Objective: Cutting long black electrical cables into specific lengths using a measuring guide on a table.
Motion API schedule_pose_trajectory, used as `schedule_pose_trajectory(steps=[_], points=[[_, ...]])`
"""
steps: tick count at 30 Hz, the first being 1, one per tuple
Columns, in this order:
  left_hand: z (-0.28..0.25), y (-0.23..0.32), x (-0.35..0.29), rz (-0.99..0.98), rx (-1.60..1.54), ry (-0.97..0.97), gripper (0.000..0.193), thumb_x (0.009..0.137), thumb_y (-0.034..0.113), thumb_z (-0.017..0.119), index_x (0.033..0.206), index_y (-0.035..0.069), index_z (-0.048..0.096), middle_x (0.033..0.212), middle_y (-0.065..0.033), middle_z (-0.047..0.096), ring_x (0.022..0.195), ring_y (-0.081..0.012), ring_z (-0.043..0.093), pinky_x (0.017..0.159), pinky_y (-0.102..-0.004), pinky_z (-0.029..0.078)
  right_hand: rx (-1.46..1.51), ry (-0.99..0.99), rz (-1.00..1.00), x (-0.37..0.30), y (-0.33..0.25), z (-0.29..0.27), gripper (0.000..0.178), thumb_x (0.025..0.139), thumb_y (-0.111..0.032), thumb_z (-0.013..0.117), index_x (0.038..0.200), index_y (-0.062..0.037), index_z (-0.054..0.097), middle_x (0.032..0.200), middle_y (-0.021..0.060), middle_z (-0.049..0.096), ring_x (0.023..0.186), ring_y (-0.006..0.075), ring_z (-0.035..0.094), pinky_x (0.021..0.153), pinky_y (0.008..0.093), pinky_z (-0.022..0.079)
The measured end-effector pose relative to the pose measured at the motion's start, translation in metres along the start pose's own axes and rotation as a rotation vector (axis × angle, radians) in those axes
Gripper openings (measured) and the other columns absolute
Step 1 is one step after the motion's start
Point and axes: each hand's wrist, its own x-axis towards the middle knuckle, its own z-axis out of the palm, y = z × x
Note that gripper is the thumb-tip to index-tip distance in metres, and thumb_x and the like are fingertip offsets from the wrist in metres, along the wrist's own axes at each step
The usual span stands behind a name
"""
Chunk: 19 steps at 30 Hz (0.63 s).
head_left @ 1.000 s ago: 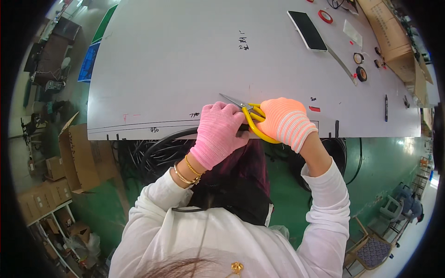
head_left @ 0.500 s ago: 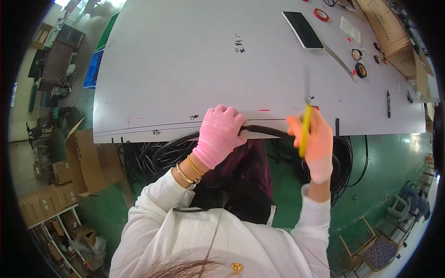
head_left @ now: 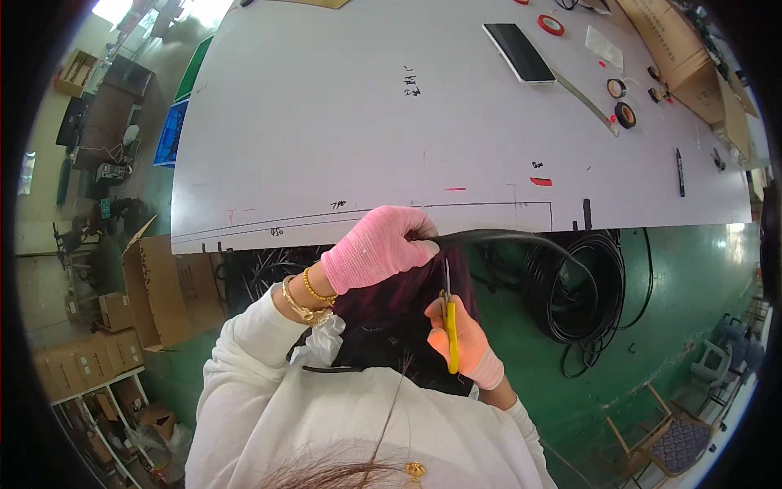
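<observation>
My left hand (head_left: 383,247), in a pink glove, is closed on a black cable (head_left: 521,235) at the table's front edge. From that grip the cable runs right along the edge and bends down toward a coil. Below and to the right, close to my body, my right hand (head_left: 468,342) wears an orange-and-white glove. It grips yellow-handled scissors (head_left: 450,330), whose narrow blades point up toward the cable but stand apart from it. Whether the blades are parted I cannot tell.
The white table (head_left: 326,122) bears drawn lines and marks. On its right lie a phone (head_left: 519,53), a steel ruler (head_left: 588,104), tape rolls (head_left: 625,115), a marker (head_left: 680,173) and a cardboard box (head_left: 672,57). A black cable coil (head_left: 562,314) hangs below the edge; an opened carton (head_left: 175,285) stands left.
My right hand has left the cable and moved down and left toward my body with the scissors. My left hand stays on the cable, whose right part now arcs freely to the coil.
</observation>
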Motion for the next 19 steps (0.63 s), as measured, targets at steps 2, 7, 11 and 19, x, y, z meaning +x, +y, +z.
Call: schedule_pose_trajectory(steps=[2, 7, 11, 19], points=[[-0.002, 0.003, -0.002, -0.017, -0.014, -0.029, 0.012, 0.083, 0.008, 0.067, 0.087, -0.002, 0.064, 0.068, -0.0021, 0.053, 0.066, -0.0097, 0.048, 0.063, -0.0285, 0.046, 0.051, -0.018, 0.021, 0.002, -0.002, 0.003, 0.063, 0.089, -0.061, 0.071, 0.112, -0.0057, 0.052, 0.079, 0.0035, 0.053, 0.067, 0.0189, 0.055, 0.066, 0.0308, 0.049], [-0.004, 0.008, -0.008, -0.033, -0.028, -0.084, 0.011, 0.083, 0.008, 0.066, 0.086, -0.002, 0.063, 0.066, -0.0004, 0.053, 0.064, -0.0081, 0.048, 0.060, -0.0271, 0.044, 0.153, -0.099, 0.102, 0.008, -0.001, 0.004, 0.065, 0.089, -0.063, 0.070, 0.112, -0.0049, 0.052, 0.083, 0.0034, 0.052, 0.070, 0.0163, 0.052, 0.068, 0.0293, 0.048], [-0.007, 0.012, -0.011, -0.058, -0.070, -0.122, 0.014, 0.082, 0.010, 0.067, 0.088, -0.002, 0.066, 0.067, -0.0029, 0.057, 0.063, -0.0095, 0.051, 0.061, -0.0281, 0.047, 0.180, -0.122, 0.109, 0.011, 0.001, 0.003, 0.062, 0.090, -0.060, 0.070, 0.112, -0.0048, 0.052, 0.079, 0.0033, 0.051, 0.069, 0.0176, 0.051, 0.067, 0.0299, 0.047], [-0.011, 0.011, -0.011, -0.066, -0.074, -0.134, 0.013, 0.082, 0.010, 0.066, 0.086, -0.002, 0.064, 0.064, -0.0012, 0.055, 0.056, -0.0081, 0.051, 0.054, -0.0280, 0.045, 0.157, -0.174, 0.153, 0.010, 0.003, 0.006, 0.054, 0.095, -0.054, 0.068, 0.111, -0.0048, 0.052, 0.076, 0.0033, 0.051, 0.067, 0.0197, 0.051, 0.067, 0.0294, 0.046]])
